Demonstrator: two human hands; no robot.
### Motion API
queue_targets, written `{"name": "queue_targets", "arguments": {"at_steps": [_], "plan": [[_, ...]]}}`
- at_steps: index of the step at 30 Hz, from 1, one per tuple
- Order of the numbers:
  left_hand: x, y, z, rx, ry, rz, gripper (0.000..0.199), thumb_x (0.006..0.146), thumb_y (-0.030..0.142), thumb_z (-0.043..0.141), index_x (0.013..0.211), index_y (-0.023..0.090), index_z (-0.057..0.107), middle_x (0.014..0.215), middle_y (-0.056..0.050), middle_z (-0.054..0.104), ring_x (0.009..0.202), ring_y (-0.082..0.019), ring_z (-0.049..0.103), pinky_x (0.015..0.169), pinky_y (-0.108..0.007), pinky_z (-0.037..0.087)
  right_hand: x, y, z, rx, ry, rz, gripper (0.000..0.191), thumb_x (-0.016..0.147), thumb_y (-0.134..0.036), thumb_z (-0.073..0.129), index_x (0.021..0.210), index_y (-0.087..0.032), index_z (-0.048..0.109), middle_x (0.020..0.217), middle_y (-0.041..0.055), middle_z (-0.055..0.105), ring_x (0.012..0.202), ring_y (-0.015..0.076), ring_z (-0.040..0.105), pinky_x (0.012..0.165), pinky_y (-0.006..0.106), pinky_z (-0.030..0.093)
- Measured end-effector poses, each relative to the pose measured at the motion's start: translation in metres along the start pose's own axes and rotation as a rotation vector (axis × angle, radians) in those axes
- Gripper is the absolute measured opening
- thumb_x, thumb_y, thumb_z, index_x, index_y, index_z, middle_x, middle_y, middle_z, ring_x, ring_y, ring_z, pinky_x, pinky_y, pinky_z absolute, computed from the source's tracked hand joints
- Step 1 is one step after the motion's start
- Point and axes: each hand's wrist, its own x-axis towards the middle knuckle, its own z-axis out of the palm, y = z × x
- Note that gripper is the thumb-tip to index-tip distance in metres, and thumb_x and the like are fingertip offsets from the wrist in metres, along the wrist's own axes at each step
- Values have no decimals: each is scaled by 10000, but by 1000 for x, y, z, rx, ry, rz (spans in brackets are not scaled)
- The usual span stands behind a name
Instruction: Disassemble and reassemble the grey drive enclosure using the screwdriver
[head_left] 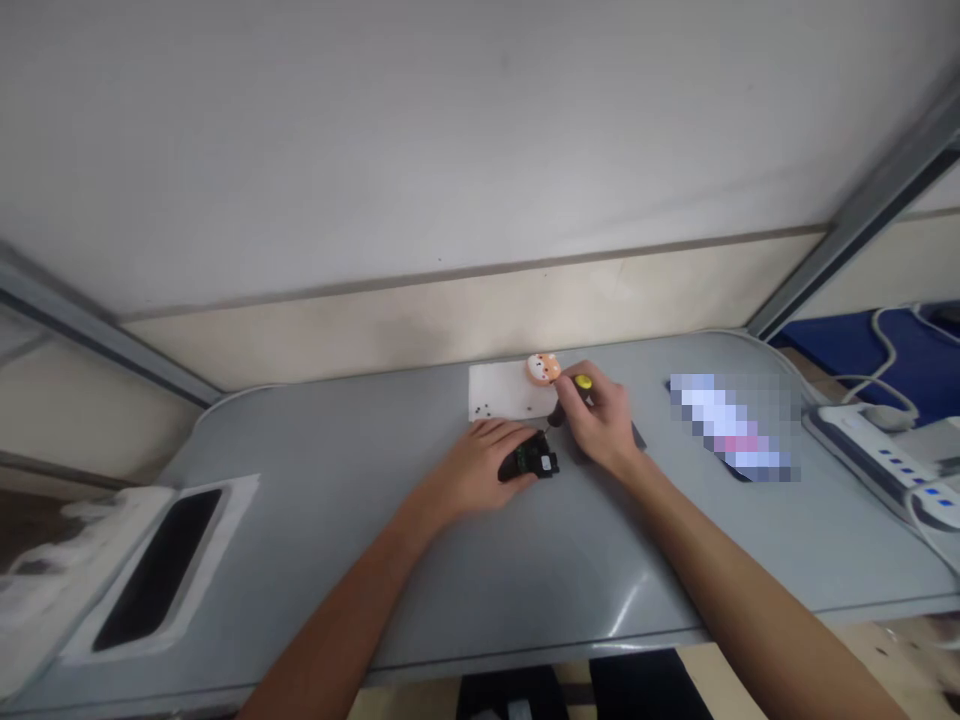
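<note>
My left hand [486, 465] is closed around a small black electronic device [541, 462], which shows a bit of green circuit board and a white label. It rests on or just above the grey table [337, 500]. In my right hand [600, 420] is a screwdriver [581, 383] with a black handle and a yellow end cap, its tip down at the device's upper edge. Beyond the hands lies a white sheet [495, 385] with several tiny dark pieces, probably screws [481, 409]. An orange and white animal-faced item [542, 368] sits on its right end.
A pixelated phone-like object [731, 430] lies to the right, and beyond it stands a white power strip [885, 465] with cables. At the left, a black flat panel [161, 570] rests on white material. A flat dark piece [638, 437] shows behind my right wrist. The wall closes off the table's back.
</note>
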Motion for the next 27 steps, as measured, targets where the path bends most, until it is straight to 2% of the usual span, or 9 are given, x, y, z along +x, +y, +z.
{"name": "queue_targets", "arguments": {"at_steps": [13,20,27], "plan": [[0,-1,2,-1,-1,-5,525,894,303,761,1381,268,566,1372,-54,678,1296,-277,607,1143,-505,442,-2,-2,0,-20,-26,-24,267,953,-474,589,821,-243,610,627,-29,608,570,145,546,600,280,399],[-1,-1,1,-4,-9,-9,524,900,308,751,1384,266,555,1390,-64,668,1307,-287,604,1150,-509,426,-1,-6,0,-27,-90,-12,271,966,-483,575,841,-243,591,634,-33,610,576,144,548,619,280,397],[1,1,0,-5,-20,-24,348,874,292,763,1182,237,611,1274,-63,713,1257,-274,633,1104,-469,457,0,-19,2,-112,-27,-9,356,952,-479,601,740,-230,461,595,-53,481,543,111,386,564,270,323]]}}
